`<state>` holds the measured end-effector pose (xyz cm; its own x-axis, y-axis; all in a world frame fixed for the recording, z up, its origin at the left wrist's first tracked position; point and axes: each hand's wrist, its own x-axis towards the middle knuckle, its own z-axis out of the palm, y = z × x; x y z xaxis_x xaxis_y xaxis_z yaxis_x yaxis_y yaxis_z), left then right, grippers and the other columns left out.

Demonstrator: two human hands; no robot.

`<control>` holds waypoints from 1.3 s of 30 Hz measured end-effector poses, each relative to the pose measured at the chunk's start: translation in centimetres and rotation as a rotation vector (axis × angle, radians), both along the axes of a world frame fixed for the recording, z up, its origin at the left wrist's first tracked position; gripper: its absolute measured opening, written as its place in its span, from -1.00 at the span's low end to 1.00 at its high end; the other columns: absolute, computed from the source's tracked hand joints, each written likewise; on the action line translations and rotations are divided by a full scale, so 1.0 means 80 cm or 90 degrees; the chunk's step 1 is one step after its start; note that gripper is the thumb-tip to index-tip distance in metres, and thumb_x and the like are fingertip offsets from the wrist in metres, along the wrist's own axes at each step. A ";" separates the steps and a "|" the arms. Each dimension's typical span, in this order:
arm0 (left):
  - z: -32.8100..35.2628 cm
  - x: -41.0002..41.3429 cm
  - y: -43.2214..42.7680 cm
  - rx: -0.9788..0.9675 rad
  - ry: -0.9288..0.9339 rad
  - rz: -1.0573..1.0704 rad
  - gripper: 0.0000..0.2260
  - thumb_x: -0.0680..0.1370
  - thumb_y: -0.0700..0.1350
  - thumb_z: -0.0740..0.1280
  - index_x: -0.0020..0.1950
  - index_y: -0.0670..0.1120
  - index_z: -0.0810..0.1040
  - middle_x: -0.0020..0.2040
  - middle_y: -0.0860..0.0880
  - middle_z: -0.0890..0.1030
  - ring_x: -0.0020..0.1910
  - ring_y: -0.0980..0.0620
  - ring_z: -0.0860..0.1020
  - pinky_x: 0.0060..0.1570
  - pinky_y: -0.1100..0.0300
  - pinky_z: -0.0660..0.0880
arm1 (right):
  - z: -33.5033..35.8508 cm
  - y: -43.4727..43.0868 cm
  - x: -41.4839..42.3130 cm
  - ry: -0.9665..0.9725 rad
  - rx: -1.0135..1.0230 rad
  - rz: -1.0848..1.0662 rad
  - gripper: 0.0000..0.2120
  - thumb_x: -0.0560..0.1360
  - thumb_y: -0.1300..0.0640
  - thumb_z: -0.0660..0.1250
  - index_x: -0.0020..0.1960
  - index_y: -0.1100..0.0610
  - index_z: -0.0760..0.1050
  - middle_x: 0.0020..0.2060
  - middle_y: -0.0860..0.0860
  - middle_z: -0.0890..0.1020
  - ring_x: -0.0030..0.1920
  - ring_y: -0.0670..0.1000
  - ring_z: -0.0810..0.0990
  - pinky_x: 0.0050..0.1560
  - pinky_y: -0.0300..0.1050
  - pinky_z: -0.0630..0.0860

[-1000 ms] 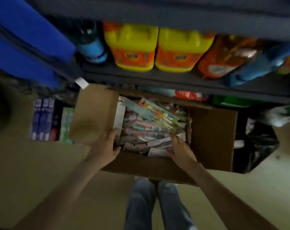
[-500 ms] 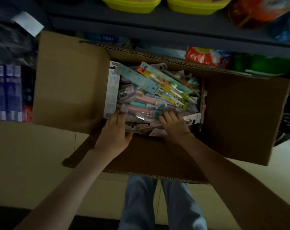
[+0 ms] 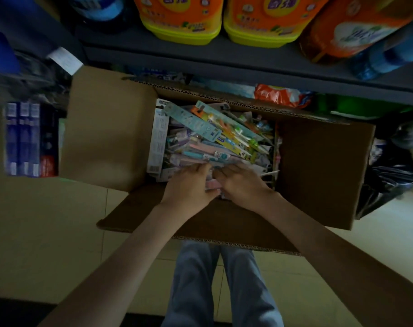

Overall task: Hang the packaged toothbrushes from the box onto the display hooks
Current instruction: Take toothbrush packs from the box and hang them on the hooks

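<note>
We see a dark grey shelf (image 3: 224,60) that carries two yellow jugs (image 3: 180,20) with orange labels, an orange pouch (image 3: 342,27) just beside them and a blue bottle (image 3: 389,55) at the right end. Under the shelf lies a red packet (image 3: 278,96). On the pale tiled floor (image 3: 47,232) we see blue cartons (image 3: 23,138) at the left and a black plastic bag (image 3: 387,185) at the right.

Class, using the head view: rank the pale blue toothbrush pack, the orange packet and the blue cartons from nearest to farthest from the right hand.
1. Pale blue toothbrush pack, inside the box, beyond the right hand.
2. Orange packet, behind the box.
3. Blue cartons, far left.
</note>
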<state>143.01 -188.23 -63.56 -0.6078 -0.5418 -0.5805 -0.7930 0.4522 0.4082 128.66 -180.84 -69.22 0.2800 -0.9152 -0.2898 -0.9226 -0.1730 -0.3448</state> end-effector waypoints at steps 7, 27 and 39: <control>0.074 0.000 -0.004 -0.025 0.003 0.027 -0.65 0.56 0.10 0.31 0.24 -0.07 0.46 0.04 -0.02 0.62 -0.04 0.04 0.59 -0.19 0.27 0.37 | 0.107 -0.018 -0.003 -0.006 -0.185 0.013 -0.67 0.18 0.18 0.60 -0.09 0.14 0.60 -0.21 0.03 0.66 -0.12 0.06 0.64 0.28 0.14 0.24; 0.429 -0.024 0.037 0.439 0.362 0.513 -0.51 0.39 0.04 0.50 0.29 0.02 0.49 0.18 -0.06 0.61 0.14 0.00 0.57 -0.06 0.08 0.55 | 0.497 0.033 -0.041 -0.945 0.188 -0.563 -0.59 0.50 0.14 0.33 0.33 0.16 0.42 0.18 0.10 0.60 0.21 0.04 0.58 0.21 -0.01 0.53; 0.624 -0.060 -0.012 -0.022 0.444 0.248 -0.67 0.46 -0.01 0.47 0.19 0.04 0.51 0.06 0.13 0.62 -0.02 0.22 0.59 -0.10 0.24 0.57 | 0.689 -0.020 -0.088 -0.702 -0.032 -0.331 -0.65 0.49 0.29 0.37 0.21 0.02 0.45 0.16 -0.03 0.59 0.20 -0.09 0.55 0.22 -0.15 0.51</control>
<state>138.22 -189.16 -13.64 -0.5877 -0.8008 -0.1154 -0.4641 0.2169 0.8588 121.59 -182.43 -14.13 -0.0497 -0.9948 -0.0887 -0.1032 0.0935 -0.9903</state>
